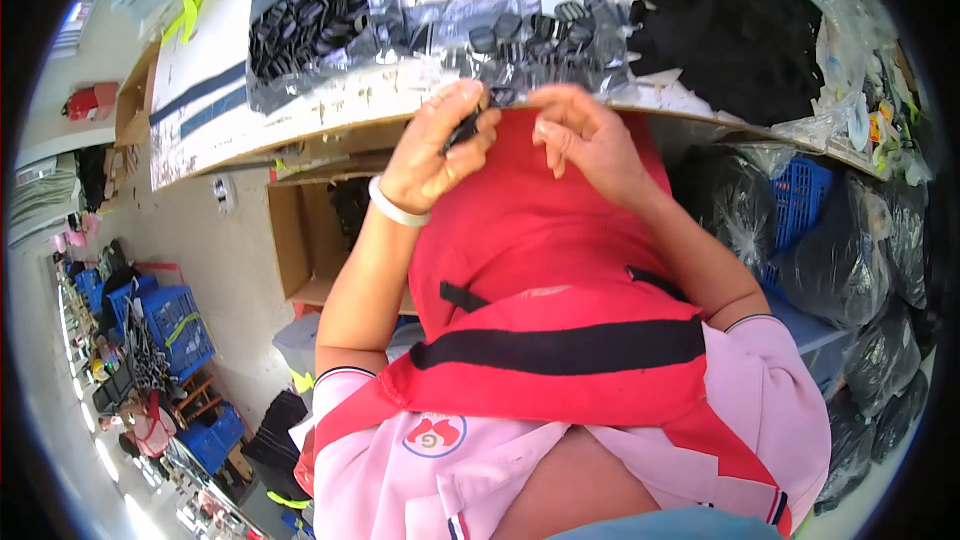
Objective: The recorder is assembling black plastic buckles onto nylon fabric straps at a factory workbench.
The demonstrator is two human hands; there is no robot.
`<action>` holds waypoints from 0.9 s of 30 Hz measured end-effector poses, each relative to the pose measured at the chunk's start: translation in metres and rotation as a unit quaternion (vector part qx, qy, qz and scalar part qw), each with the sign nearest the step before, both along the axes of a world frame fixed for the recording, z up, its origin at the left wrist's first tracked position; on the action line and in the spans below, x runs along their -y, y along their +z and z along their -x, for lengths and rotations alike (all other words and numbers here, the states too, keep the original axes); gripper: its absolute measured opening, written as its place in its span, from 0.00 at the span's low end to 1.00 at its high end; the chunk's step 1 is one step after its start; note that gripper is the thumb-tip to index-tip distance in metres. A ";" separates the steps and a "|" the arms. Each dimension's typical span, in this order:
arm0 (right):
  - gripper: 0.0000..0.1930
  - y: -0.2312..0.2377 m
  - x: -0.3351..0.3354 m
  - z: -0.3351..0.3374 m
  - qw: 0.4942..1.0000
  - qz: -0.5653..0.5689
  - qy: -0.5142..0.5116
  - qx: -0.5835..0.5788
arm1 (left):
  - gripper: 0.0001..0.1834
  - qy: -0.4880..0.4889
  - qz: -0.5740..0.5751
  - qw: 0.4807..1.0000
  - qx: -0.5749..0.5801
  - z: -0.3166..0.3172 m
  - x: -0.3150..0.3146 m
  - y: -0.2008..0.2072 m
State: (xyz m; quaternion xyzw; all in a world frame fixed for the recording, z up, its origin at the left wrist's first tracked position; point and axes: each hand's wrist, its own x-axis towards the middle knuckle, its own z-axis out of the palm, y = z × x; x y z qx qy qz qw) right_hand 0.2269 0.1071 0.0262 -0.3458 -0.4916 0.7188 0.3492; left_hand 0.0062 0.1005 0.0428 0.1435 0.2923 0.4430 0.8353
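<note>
My left hand [445,145], with a white band at the wrist, is closed around a small black plastic buckle [463,130] at the table's front edge. Another dark piece [505,96] shows just beyond its fingertips; whether it is held cannot be made out. To its right, my right hand [592,145] is raised with loosely bent fingers apart, its fingertips slightly blurred and nothing visible in them. Just beyond both hands, several black slotted buckles [540,38] lie on clear plastic. An open plastic bag [318,25] to the left holds a heap of similar black pieces.
Black fabric pieces [725,30] lie on the white table [215,140] at right, beside crumpled clear plastic. Below stand a cardboard box [295,240], a blue crate [800,195] and filled dark bags [845,260]. Blue crates [178,325] and another person [152,428] are far left.
</note>
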 end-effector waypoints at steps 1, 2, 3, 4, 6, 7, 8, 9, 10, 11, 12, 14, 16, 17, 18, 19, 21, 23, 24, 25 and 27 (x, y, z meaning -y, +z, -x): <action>0.09 0.006 0.000 0.003 0.999 -0.027 0.004 -0.033 | 0.09 -0.014 0.033 0.998 0.050 0.000 0.016 -0.011; 0.09 0.000 0.002 0.006 0.999 -0.017 0.011 -0.031 | 0.10 -0.030 0.052 0.991 0.123 -0.001 0.030 -0.023; 0.09 -0.007 0.000 0.008 0.994 -0.091 0.055 -0.007 | 0.10 -0.024 0.059 0.985 0.162 -0.006 0.040 -0.031; 0.10 -0.012 0.002 0.010 0.981 -0.165 0.100 0.016 | 0.11 -0.017 0.067 0.976 0.209 -0.008 0.047 -0.041; 0.09 -0.016 0.011 0.014 0.981 -0.171 0.082 0.028 | 0.12 -0.002 0.074 0.963 0.257 -0.010 0.058 -0.051; 0.09 -0.018 0.013 0.016 0.981 -0.183 0.059 0.038 | 0.14 0.026 0.088 0.970 0.226 -0.010 0.061 -0.051; 0.09 -0.018 0.014 0.015 0.980 -0.182 0.065 0.039 | 0.16 0.053 0.102 0.974 0.195 -0.011 0.063 -0.051; 0.08 -0.020 0.015 0.013 0.988 -0.137 0.072 0.029 | 0.16 0.060 0.105 0.972 0.200 -0.014 0.067 -0.048; 0.08 -0.021 0.016 0.012 0.993 -0.091 0.077 0.019 | 0.18 0.100 0.154 0.975 0.124 -0.018 0.068 -0.042; 0.08 -0.019 0.015 0.010 0.992 -0.088 0.082 0.023 | 0.21 0.136 0.203 0.969 0.047 -0.020 0.070 -0.040; 0.06 -0.011 0.015 0.009 0.991 -0.049 0.123 0.034 | 0.24 0.118 0.200 0.972 0.045 -0.016 0.077 -0.050; 0.05 -0.010 0.016 0.006 0.986 -0.012 0.156 0.051 | 0.25 0.066 0.172 0.982 0.049 -0.008 0.089 -0.070; 0.04 -0.020 0.014 0.002 0.972 -0.085 0.214 0.047 | 0.25 -0.014 0.106 0.994 -0.037 -0.011 0.089 -0.070; 0.02 -0.021 0.012 0.000 0.957 -0.129 0.242 0.099 | 0.22 -0.067 0.055 0.994 -0.060 -0.007 0.091 -0.076; 0.02 -0.021 0.012 0.000 0.956 -0.110 0.255 0.094 | 0.20 -0.077 0.043 0.993 -0.072 -0.007 0.093 -0.074; 0.03 -0.020 0.014 -0.002 0.956 -0.091 0.266 0.088 | 0.19 -0.090 0.030 0.992 -0.084 -0.008 0.093 -0.073; 0.03 -0.019 0.016 -0.009 0.959 -0.054 0.268 0.075 | 0.16 -0.112 0.018 0.990 -0.087 -0.009 0.090 -0.071; 0.03 -0.016 0.016 -0.016 0.961 -0.015 0.271 0.056 | 0.14 -0.131 0.009 0.987 -0.094 -0.015 0.086 -0.068; 0.03 -0.011 0.015 -0.019 0.953 0.006 0.288 0.091 | 0.12 -0.142 -0.026 0.978 -0.148 -0.019 0.083 -0.064; 0.04 -0.008 0.014 -0.021 0.944 0.027 0.304 0.125 | 0.11 -0.153 -0.060 0.966 -0.202 -0.023 0.081 -0.060; 0.04 0.000 0.011 -0.028 0.941 0.024 0.302 0.149 | 0.10 -0.153 -0.071 0.962 -0.213 -0.027 0.075 -0.059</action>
